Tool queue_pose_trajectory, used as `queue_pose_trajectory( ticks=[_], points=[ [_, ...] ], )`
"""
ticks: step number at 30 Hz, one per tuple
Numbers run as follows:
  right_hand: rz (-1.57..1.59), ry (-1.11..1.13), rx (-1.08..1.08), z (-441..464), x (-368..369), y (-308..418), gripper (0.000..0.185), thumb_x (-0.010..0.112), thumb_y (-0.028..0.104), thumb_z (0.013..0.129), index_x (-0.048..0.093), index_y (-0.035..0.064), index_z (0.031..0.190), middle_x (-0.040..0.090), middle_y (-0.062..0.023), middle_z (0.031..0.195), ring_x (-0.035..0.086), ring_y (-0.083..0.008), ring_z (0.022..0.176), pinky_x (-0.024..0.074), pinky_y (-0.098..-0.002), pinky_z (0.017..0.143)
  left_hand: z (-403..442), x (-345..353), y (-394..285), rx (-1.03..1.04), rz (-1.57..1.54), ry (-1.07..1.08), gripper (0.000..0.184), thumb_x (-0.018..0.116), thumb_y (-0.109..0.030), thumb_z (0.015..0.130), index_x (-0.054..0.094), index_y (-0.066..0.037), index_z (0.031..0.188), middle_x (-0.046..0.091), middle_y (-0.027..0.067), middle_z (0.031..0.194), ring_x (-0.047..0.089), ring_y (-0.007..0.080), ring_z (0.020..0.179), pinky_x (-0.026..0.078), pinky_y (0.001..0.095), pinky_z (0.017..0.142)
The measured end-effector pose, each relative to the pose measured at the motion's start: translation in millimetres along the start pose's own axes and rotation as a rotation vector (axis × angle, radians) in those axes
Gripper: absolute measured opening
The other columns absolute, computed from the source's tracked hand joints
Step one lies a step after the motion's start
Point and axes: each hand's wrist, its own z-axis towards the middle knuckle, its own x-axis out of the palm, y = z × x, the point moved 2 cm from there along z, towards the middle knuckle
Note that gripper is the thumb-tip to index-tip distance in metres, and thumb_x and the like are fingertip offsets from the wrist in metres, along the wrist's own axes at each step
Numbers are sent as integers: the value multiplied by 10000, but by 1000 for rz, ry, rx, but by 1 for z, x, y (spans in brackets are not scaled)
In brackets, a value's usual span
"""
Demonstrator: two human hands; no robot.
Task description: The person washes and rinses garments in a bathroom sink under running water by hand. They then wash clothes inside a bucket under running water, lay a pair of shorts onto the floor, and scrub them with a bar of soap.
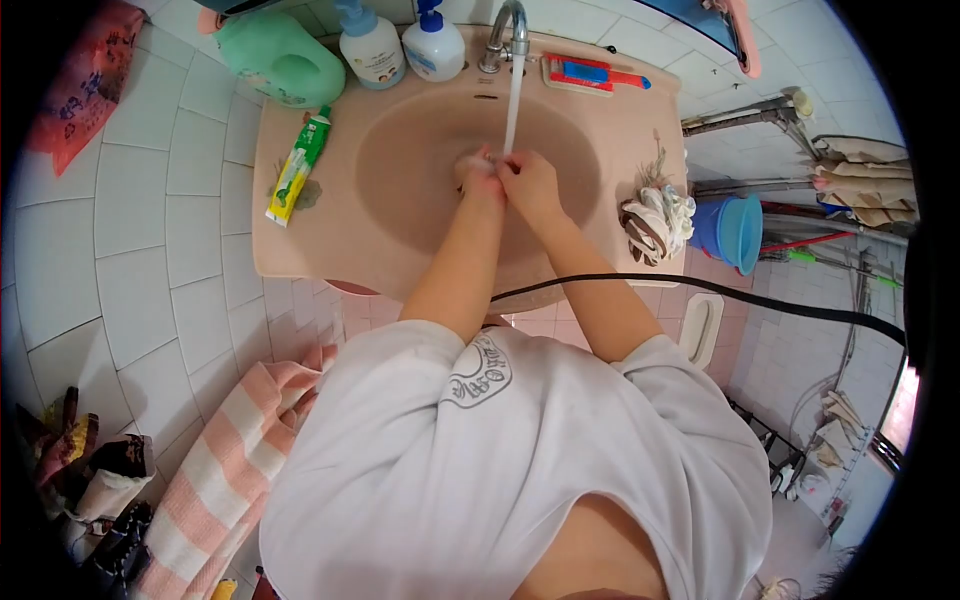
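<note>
Both of my hands are over the pink sink basin [400,190], close under the stream of running water [514,105] from the chrome faucet [508,40]. My left hand [476,172] looks wet and whitish, and its fingers are blurred by water. My right hand [532,183] is beside it, fingers bent and pressed together at the left hand's thumb side, touching or nearly touching it. Whatever may lie between those fingertips is hidden or too small to make out.
On the sink's rim stand a green jug [280,62], two pump bottles [372,50], a toothpaste tube [299,168], a red package with a blue item [590,74] and a bunched cloth [657,222]. A black cord [700,288] crosses above my right forearm. Blue buckets [738,234] are at right.
</note>
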Motion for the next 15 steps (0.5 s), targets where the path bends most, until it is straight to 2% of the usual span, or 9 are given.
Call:
queue_pose_trajectory(
  ticks=[3, 7, 9, 10, 12, 13, 15],
  points=[
    [-7, 0, -36, 2, 2, -4, 203, 605, 225, 733, 648, 39, 802, 600, -156, 784, 586, -287, 732, 455, -352, 666, -2, 1, -1, 5, 54, -29, 413, 327, -247, 904, 306, -96, 1289, 447, 188, 1087, 490, 347, 949, 419, 462, 841],
    [10, 29, -20, 1, -1, -6, 216, 602, 227, 733, 650, 41, 831, 607, -151, 797, 592, -286, 748, 458, -354, 685, -1, -1, 0, -25, 43, -25, 414, 329, -265, 908, 316, -104, 1290, 444, 197, 1098, 493, 348, 940, 434, 452, 816],
    [-17, 144, 17, 3, -2, -6, 239, 591, 239, 740, 648, 43, 865, 612, -157, 805, 598, -283, 771, 463, -349, 702, -10, -1, 2, -4, 29, -38, 391, 353, -296, 901, 404, -43, 1196, 462, 202, 1071, 500, 335, 930, 451, 433, 782],
    [-15, 142, 13, 4, -6, -1, 239, 591, 239, 740, 648, 43, 865, 612, -157, 805, 598, -283, 771, 463, -349, 702, -4, -10, 1, -1, 30, -35, 391, 353, -296, 901, 404, -43, 1196, 462, 202, 1071, 500, 335, 930, 451, 433, 782],
    [32, 299, 112, 6, -11, 6, 210, 585, 206, 722, 653, 47, 843, 612, -178, 776, 585, -350, 750, 465, -372, 695, 11, -27, 2, -240, 100, 306, 407, 368, -330, 894, 467, 10, 1095, 485, 193, 1028, 510, 314, 920, 460, 411, 754],
    [31, 297, 109, 9, -11, 5, 210, 585, 206, 722, 653, 47, 843, 612, -178, 776, 585, -350, 750, 465, -372, 695, 24, -37, 7, -238, 100, 310, 407, 368, -330, 894, 467, 10, 1095, 485, 193, 1028, 510, 314, 920, 460, 411, 754],
    [-16, 316, 143, 15, -9, -4, 234, 576, 231, 731, 657, 54, 861, 627, -168, 754, 615, -298, 719, 479, -347, 651, 44, -48, 16, -203, -95, 341, 402, 422, -323, 874, 487, 39, 1036, 502, 173, 1013, 506, 284, 932, 457, 413, 746]
  ],
)
